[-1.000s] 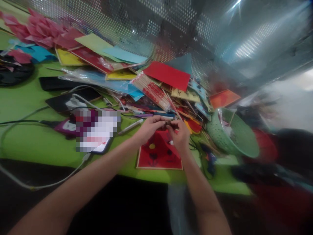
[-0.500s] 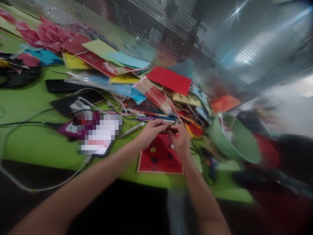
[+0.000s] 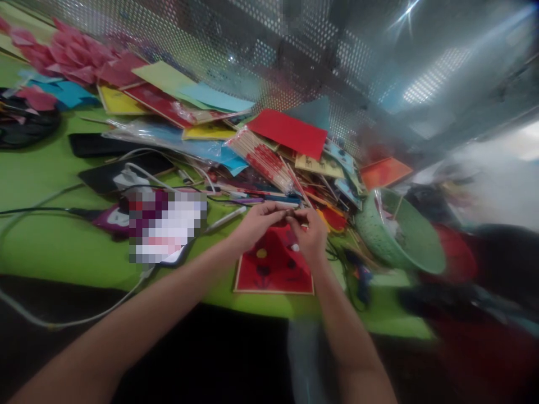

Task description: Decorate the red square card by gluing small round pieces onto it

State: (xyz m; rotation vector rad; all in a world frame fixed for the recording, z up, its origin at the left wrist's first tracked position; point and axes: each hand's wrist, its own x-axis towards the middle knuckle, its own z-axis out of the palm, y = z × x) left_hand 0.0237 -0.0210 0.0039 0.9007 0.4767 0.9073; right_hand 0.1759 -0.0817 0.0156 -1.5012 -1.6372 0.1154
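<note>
Fingertips of my left hand (image 3: 259, 224) and my right hand (image 3: 310, 231) meet in a pinch above the far edge of a red square panel (image 3: 273, 278). Something small and dark seems to be between the fingertips, too small and blurred to name. Light edging frames the panel, which bears dark painted shapes and a pale yellow dot (image 3: 261, 253). Near my right palm is a small white spot (image 3: 295, 247). My right hand and wrist cover the panel's upper right part. The panel lies flat at the green table's (image 3: 202, 292) front edge.
Left of my hands lie a phone (image 3: 185, 224), a purple power strip (image 3: 112, 219) and a white cable (image 3: 63, 324). Behind are bundled sticks (image 3: 263, 160), a red sheet (image 3: 290, 133) and pink paper (image 3: 80, 59). A green bowl (image 3: 404, 235) stands at right.
The whole view has shifted slightly, so things on the table appear a little further left and higher. My hands keep pinching together over the red panel; their fingertips have moved only slightly.
</note>
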